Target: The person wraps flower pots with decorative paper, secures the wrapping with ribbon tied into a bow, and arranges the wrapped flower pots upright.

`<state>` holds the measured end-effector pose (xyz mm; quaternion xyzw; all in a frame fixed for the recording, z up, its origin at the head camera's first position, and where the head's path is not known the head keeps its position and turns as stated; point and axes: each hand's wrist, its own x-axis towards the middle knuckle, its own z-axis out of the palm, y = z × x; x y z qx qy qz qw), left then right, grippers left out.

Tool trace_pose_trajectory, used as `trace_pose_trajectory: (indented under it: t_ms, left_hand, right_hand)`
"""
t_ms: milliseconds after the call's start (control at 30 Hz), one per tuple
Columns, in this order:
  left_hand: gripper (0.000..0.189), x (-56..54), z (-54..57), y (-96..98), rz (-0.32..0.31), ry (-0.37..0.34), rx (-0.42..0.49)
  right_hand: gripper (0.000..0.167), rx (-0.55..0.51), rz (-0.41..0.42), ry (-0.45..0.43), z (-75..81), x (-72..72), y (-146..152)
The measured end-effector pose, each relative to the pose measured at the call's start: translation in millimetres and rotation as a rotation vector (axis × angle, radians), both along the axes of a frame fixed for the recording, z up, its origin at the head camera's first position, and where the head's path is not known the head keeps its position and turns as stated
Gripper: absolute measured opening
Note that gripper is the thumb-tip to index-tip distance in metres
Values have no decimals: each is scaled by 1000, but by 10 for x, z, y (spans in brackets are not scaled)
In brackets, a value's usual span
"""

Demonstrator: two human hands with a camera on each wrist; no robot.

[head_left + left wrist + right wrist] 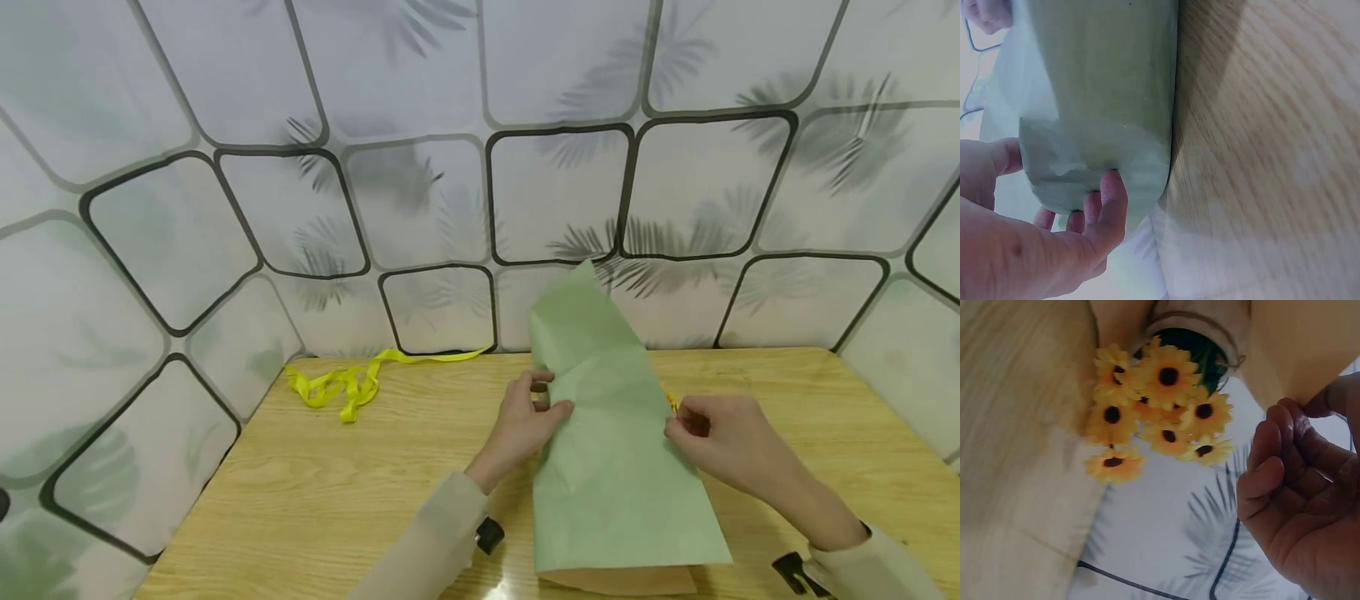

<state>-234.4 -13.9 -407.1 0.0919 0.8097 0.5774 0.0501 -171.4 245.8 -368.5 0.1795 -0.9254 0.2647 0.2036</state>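
A sheet of green wrapping paper (611, 467), tan on its inner side, stands folded over in front of me. My left hand (525, 425) grips its left folded side, thumb on the near face and fingers round the far side. At the right edge, my right hand (735, 442) pinches the paper between thumb and fingertips. Several yellow sunflowers (1168, 376) with dark centres show in the right wrist view, below a pale wrap (1235, 315) tied with twine. From the head, the paper hides all but a sliver of them.
A crumpled yellow ribbon (341, 385) lies at the back left of the wooden table (322, 492), its tail running right along the back edge. Behind the table rises a patterned cloth wall (420, 200).
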Motion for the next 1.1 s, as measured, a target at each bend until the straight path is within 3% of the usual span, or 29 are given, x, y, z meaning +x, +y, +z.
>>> trace_pose_trajectory:
  t_ms: [267,467,533,633,833,967,1100]
  left_hand:
    - [47,16,2,-9,-3,6,-10]
    - [45,21,-1,-7,-5,9,-13]
    - [45,22,0,-7,-3,12,-12]
    - [46,22,4,-6,0,19,-12]
    - [45,17,-2,-5,2,27,-7]
    - [46,15,-3,-5,0,30,-5]
    - [46,16,-5,-15,-3,25,-7]
  right_hand:
    - [37,47,-10,-116,-153,-35,99]
    - [26,62,-41,-150,-34,-126,118]
    - [24,40,-69,-153,56,-191,91]
    - [37,-5,-118,-185,185,-324,34]
    - [55,-93,-129,-237,266,-694,-60]
    - [51,-111,-101,-281,273,-854,-52]
    - [42,-126,-71,-330,258,-921,-10]
